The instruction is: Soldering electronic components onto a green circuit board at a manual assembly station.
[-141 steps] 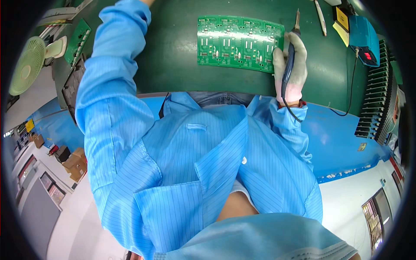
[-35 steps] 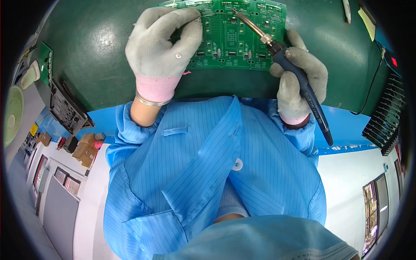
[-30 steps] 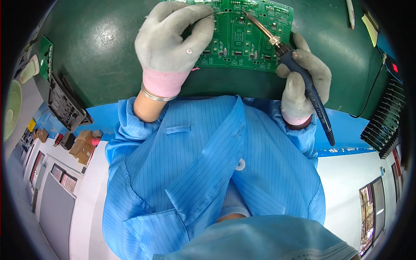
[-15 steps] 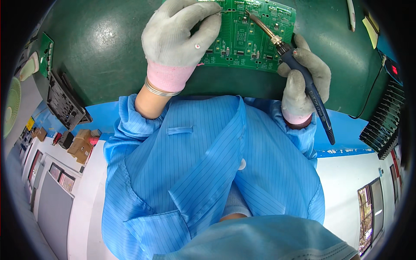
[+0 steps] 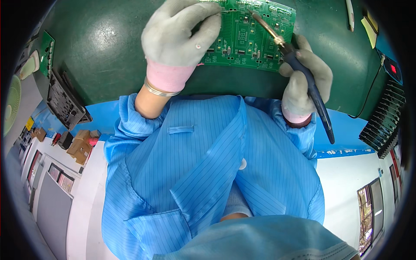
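A green circuit board (image 5: 242,47) with small mounted parts lies on the green work mat, at the top of the view. My right hand (image 5: 307,80), in a grey glove with a pink cuff, grips the dark blue handle of a soldering iron (image 5: 299,65). The iron's metal tip points up and left, at the board's upper part. My gloved left hand (image 5: 182,32) pinches a thin solder wire (image 5: 229,11) between thumb and forefinger. That wire reaches right across the board toward the iron's tip. Whether wire and tip touch, I cannot tell.
At the left edge of the green mat (image 5: 108,52) stand a smaller green board (image 5: 46,54) and a dark slotted rack (image 5: 65,99). A black finned rack (image 5: 383,121), a blue unit with a red display (image 5: 393,68) and a white pen-like stick (image 5: 350,15) are on the right.
The soldering iron's tip has shifted slightly right over the board, and my right hand has tilted a little with it. My left hand stays almost in place, still pinching the wire.
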Demonstrator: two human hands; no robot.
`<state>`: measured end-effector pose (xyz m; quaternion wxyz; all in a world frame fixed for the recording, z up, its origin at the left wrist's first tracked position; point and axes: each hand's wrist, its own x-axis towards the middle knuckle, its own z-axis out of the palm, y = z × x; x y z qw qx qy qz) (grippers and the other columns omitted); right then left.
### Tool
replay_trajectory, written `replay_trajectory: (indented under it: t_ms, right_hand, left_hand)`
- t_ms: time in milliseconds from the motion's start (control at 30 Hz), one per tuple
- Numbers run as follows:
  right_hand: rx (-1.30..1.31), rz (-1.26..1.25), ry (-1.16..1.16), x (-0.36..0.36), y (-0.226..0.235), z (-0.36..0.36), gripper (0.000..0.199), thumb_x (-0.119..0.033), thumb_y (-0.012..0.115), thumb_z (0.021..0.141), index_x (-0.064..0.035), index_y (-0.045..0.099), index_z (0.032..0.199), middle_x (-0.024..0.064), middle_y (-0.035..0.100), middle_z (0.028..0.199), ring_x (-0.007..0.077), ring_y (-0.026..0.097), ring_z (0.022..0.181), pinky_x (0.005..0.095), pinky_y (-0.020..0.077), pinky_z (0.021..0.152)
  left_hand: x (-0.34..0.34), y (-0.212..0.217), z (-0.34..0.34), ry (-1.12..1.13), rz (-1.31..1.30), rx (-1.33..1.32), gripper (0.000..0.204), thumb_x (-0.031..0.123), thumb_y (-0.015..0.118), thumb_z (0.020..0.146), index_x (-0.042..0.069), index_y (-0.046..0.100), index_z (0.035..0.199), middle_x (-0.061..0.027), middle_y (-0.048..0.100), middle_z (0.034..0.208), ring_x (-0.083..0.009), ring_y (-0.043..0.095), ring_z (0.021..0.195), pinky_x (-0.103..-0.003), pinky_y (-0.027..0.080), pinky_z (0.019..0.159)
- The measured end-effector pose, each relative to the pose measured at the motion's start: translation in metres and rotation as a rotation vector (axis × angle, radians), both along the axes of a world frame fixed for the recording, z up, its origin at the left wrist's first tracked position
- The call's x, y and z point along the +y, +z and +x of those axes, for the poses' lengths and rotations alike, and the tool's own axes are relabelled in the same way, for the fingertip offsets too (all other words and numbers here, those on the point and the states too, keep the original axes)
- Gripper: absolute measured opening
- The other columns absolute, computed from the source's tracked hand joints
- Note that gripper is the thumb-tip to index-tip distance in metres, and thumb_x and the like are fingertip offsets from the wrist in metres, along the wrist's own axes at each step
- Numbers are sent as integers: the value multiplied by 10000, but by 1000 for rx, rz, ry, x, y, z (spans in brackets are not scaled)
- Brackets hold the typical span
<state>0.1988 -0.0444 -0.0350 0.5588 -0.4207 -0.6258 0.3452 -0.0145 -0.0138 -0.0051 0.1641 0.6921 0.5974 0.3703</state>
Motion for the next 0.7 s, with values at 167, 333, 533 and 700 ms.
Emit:
replay_trajectory:
  t_ms: [167, 333, 533, 700]
  right_hand:
    - [214, 59, 126, 12, 6, -4, 348, -224, 632, 919, 50, 519, 1101, 76, 595, 645, 117, 578, 626, 476, 364, 1067]
    - [152, 16, 64, 8, 6, -37, 221, -26, 605, 833, 39, 584, 1044, 119, 644, 745, 115, 609, 655, 372, 480, 948]
    - [13, -62, 57, 7, -1, -33, 207, -40, 643, 821, 18, 624, 1018, 163, 686, 869, 134, 630, 673, 285, 538, 732]
    - [-72, -7, -15, 8, -4, -36, 183, -90, 667, 830, -13, 644, 994, 201, 694, 915, 168, 664, 711, 280, 538, 698]
  left_hand:
    - [-3, 4, -18, 101, -30, 18, 126, -21, 680, 708, 11, 689, 829, -101, 640, 845, -210, 620, 702, -288, 486, 623]
    - [-7, -3, -29, 117, 20, 62, 127, -22, 664, 707, 7, 688, 828, -115, 662, 919, -235, 647, 764, -293, 513, 679]
    - [-7, -2, -30, 114, -2, 21, 127, -3, 674, 702, 13, 691, 827, -120, 666, 925, -242, 658, 788, -311, 525, 691]
    - [-4, -4, -35, 40, 21, 40, 126, 14, 687, 695, 20, 693, 821, -116, 667, 926, -258, 656, 794, -323, 528, 697]
